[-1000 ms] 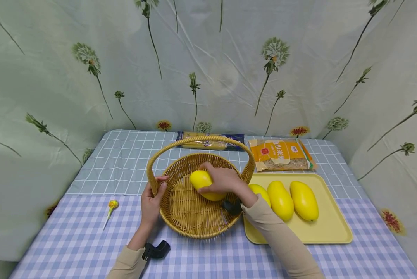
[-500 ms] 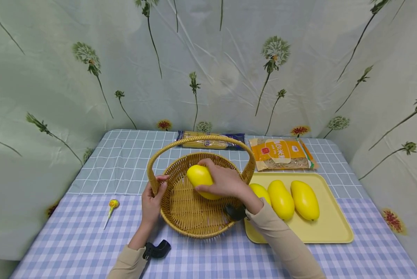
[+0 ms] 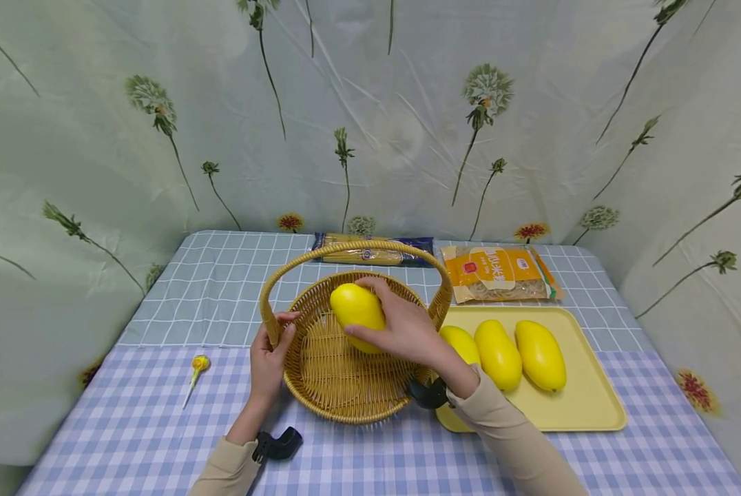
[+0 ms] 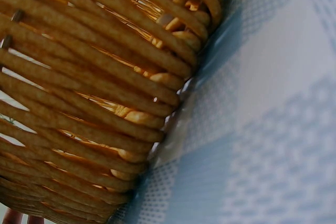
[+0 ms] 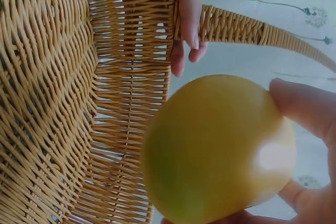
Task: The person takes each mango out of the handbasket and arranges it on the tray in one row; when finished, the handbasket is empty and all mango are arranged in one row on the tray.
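Observation:
A round wicker basket (image 3: 330, 382) with an arched handle (image 3: 358, 246) stands mid-table. At its left side, my left hand (image 3: 268, 362) grips the rim by the handle's base, thumb on the inner side. The left wrist view is filled by the woven outer wall (image 4: 79, 103), with fingertips just showing at the bottom corner. My right hand (image 3: 408, 329) holds a yellow mango (image 3: 355, 310) within the basket's opening, above its woven floor. In the right wrist view, that mango (image 5: 220, 150) sits between thumb and fingers, and the left hand (image 5: 189, 11) shows on the rim.
Right of the basket lies a yellow tray (image 3: 593, 406) with three mangoes, the nearest mango (image 3: 460, 342) partly behind the right wrist. An orange food packet (image 3: 501, 274) and a blue-ended pasta pack (image 3: 370, 256) lie behind. A lollipop (image 3: 200, 365) rests at left.
My right hand has lifted the mango off the basket floor, bringing it up and slightly back, its wrist shifting right. The left hand keeps its hold on the basket.

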Available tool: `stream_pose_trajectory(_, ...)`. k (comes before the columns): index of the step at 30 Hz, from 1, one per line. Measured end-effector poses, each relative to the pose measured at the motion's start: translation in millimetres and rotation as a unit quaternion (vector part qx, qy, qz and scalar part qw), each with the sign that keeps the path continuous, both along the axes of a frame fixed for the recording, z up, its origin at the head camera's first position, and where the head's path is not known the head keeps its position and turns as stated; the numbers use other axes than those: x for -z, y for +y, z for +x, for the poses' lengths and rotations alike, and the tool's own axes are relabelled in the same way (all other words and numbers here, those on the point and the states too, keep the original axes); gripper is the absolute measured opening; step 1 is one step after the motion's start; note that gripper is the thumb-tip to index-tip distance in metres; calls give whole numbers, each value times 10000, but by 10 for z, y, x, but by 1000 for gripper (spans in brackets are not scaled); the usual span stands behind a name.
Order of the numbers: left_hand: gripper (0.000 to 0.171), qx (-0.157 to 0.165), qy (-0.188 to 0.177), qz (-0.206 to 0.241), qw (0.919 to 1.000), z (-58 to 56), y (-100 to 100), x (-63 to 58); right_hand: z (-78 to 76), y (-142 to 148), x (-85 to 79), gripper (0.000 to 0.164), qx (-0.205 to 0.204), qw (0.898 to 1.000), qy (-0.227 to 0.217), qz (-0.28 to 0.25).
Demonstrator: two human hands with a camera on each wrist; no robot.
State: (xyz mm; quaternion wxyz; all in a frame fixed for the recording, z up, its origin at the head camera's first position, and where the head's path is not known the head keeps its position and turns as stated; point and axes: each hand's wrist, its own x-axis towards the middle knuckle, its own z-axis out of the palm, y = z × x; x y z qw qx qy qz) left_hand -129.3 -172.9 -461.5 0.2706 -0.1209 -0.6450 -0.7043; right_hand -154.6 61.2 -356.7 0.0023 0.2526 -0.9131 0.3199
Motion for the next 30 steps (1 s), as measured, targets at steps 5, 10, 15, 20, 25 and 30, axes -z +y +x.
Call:
stream_pose_trajectory(5, 19, 42, 29, 5, 10000, -15, -8, 18, 87, 49, -25, 67, 13, 9995, 178, -268)
stream_pose_trajectory(10, 21, 106, 46, 87, 9999, -33, -17, 41, 184, 108, -34, 67, 44, 9976, 276, -641)
stream_pose_trajectory(15, 21, 99, 20, 115, 9999, -33, -9, 46, 278, 158, -52, 68, 136, 9939, 243, -1067)
stream_pose_trajectory(20, 20, 66, -25, 96, 9999, -28, 5, 37, 367, 213, -76, 70, 246, 9898, 346, -1362)
stream_pose_trajectory(25, 20, 92, -4, 89, 9999, -27, -1, 32, 434, 299, -72, 71, 125, 9842, 559, -1673)
stream_pose_trajectory(30, 21, 104, -3, 104, 9999, -25, -9, 24, 484, 393, -34, 73, 80, 9775, 725, -1980)
